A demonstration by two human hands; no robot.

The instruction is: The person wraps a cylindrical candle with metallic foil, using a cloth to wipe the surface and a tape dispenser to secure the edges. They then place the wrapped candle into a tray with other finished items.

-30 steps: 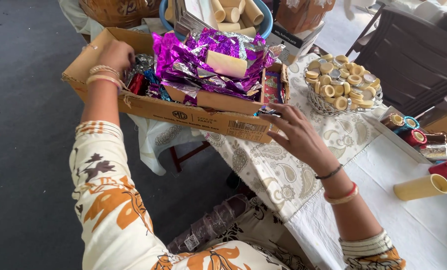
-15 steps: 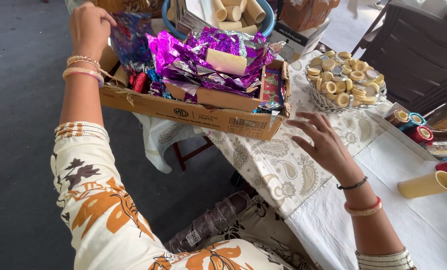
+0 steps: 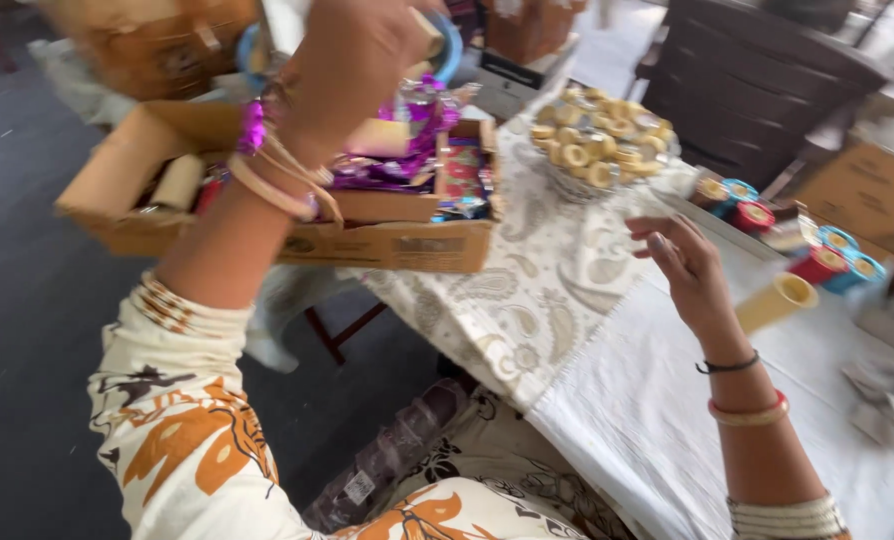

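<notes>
My left hand (image 3: 352, 65) is raised high above an open cardboard box (image 3: 397, 242), its fingers curled. A scrap of purple foil wrapper (image 3: 253, 128) shows beside its wrist, and the rest of what it grips is hidden behind the hand. The box holds more shiny purple foil wrappers (image 3: 412, 160) and a cardboard tube (image 3: 177, 182). Over the patterned tablecloth (image 3: 547, 300) hovers my right hand (image 3: 682, 262), open with fingers spread and holding nothing. It is to the right of the box, near a yellow cardboard tube (image 3: 779, 300).
A wire basket of small cardboard rings (image 3: 602, 150) stands behind the cloth. Red and blue spools (image 3: 817, 258) lie at the right. A dark chair (image 3: 767, 90) and another cardboard box (image 3: 867, 195) are behind. A blue bowl (image 3: 452, 50) sits beyond the open box.
My left hand has lifted out of the box and risen toward the camera with foil. My right hand has let go of the box's edge and moved right over the cloth.
</notes>
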